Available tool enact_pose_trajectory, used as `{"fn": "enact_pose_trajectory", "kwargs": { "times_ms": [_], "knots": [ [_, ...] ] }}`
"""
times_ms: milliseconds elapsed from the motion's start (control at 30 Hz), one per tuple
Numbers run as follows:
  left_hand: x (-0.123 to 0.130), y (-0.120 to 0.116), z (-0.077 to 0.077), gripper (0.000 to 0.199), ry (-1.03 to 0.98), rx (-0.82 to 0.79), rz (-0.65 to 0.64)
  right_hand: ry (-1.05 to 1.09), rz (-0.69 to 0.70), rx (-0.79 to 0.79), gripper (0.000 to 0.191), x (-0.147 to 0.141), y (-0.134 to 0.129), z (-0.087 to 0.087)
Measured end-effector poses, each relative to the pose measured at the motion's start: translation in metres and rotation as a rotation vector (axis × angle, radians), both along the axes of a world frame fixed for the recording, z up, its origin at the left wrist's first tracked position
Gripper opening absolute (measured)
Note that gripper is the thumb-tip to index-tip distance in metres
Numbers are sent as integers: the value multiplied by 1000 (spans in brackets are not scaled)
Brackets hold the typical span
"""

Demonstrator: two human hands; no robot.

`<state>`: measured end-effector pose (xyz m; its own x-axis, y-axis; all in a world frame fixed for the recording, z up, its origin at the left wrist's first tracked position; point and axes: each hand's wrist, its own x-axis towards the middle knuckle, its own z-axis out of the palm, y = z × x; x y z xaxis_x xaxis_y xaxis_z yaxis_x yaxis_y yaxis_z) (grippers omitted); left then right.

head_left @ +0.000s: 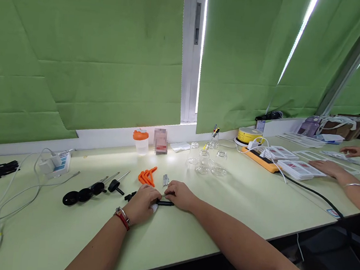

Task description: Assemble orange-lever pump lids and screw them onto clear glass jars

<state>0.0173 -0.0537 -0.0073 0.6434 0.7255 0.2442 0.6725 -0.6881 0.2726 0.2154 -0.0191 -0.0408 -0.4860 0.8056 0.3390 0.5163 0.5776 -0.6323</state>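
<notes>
Side by side, my two hands work low over the table. My left hand is closed, its fingertips on a slim black rod-like part; something white shows by its thumb. My right hand is pinched, with a small metal spring at its fingertips, just above the black rod. Another black piece pokes out left of my left hand, partly hidden by it. Just beyond the hands lie several short metal pins and a cluster of orange plastic handles.
Black round-based pieces with metal shafts lie at left, near white cables and a power strip. Behind stand an orange-lidded cup and upturned glasses. At right, a co-worker's hands rest by stacked cards.
</notes>
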Motion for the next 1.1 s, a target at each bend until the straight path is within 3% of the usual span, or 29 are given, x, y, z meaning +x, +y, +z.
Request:
{"fn": "enact_pose_trajectory", "kwargs": {
  "times_ms": [267, 633, 867, 1100],
  "knots": [
    [-1, 0, 0, 34, 16, -7, -43, -118, 0, 54, 24, 4, 0, 2],
    [3, -3, 5, 26, -110, -37, 41, -367, 13, 163, 38, 7, -1, 2],
    [5, -1, 4, 26, -84, 56, 135, -394, 1, 190, 46, 7, 2, -5],
    [8, -2, 7, 20, 69, 175, 157, -283, -1, 137, 35, 7, 1, -3]
  ]
}}
